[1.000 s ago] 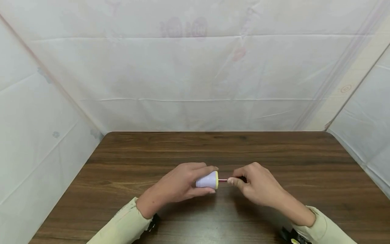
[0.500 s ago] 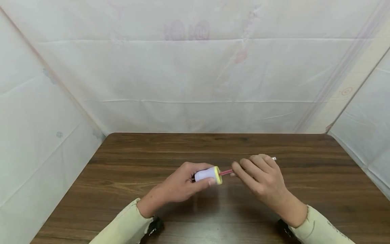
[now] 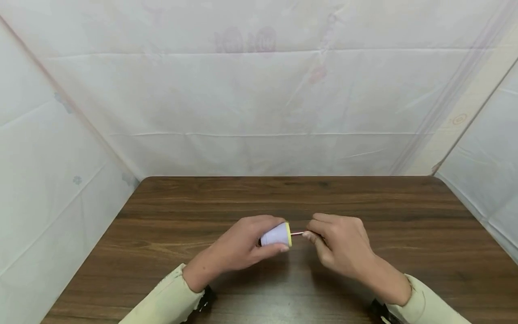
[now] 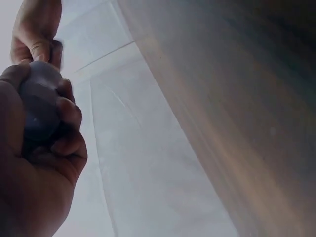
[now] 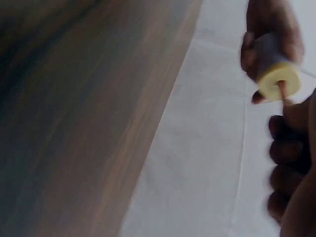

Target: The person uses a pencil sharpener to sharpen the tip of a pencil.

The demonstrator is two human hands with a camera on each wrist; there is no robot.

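Note:
My left hand [image 3: 243,245] grips a small lavender pencil sharpener with a yellow rim [image 3: 277,235], held just above the wooden table [image 3: 202,202]. A thin red pencil [image 3: 297,233] pokes into the sharpener's yellow end, and my right hand [image 3: 337,245] pinches it close to the opening. In the left wrist view the sharpener [image 4: 39,101] sits dark inside the curled fingers [image 4: 66,143]. The right wrist view shows the yellow end of the sharpener [image 5: 280,81] with the pencil [image 5: 283,93] entering it, and the right hand's fingers [image 5: 291,148] below.
White plastic sheeting [image 3: 259,112] walls in the table at the back and on both sides. Pale sleeves [image 3: 166,299] cover both forearms. The table's far edge [image 3: 283,177] runs under the sheeting.
The right hand has turned back down and slid towards the sharpener, so less of the pencil shows now. The left hand dropped slightly with the sharpener.

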